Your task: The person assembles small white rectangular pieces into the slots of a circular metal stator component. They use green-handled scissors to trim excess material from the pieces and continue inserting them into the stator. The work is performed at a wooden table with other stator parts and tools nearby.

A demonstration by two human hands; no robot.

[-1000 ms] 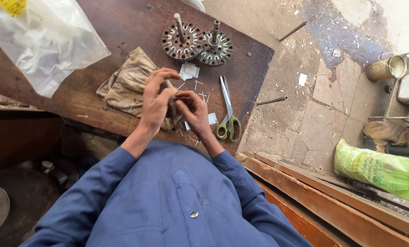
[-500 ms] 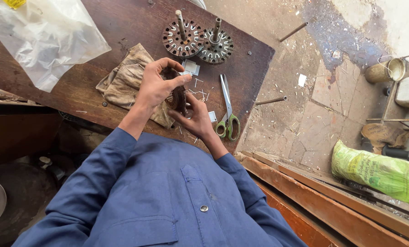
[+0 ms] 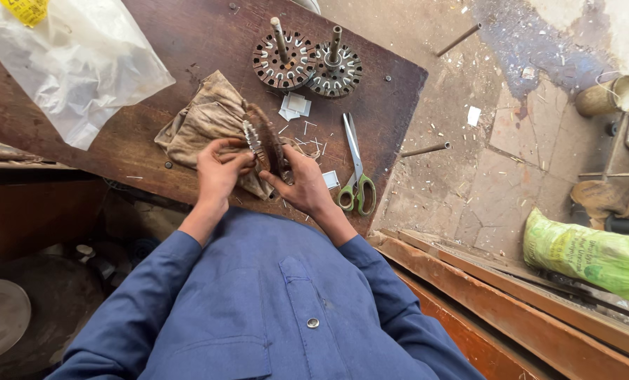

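While both hands work close together over the wooden surface, they clamp one slotted metal disc stood on its edge between them. The left hand pinches the disc's near rim with fingers and thumb closed on it; the right hand cups the other side, fingers wrapped under and against it. The disc sits just above a crumpled tan rag that lies on the surface, partly under the hands.

Farther back, near the far edge, two more slotted discs lie flat and touching, each with a rod sticking up from its middle. Small white paper slips lie just in front of them. A pair of green-handled scissors lies to the right of the right hand, blades pointing away. A clear plastic bag covers the surface's left corner. On the stone floor to the right rest a green sack and a metal can.
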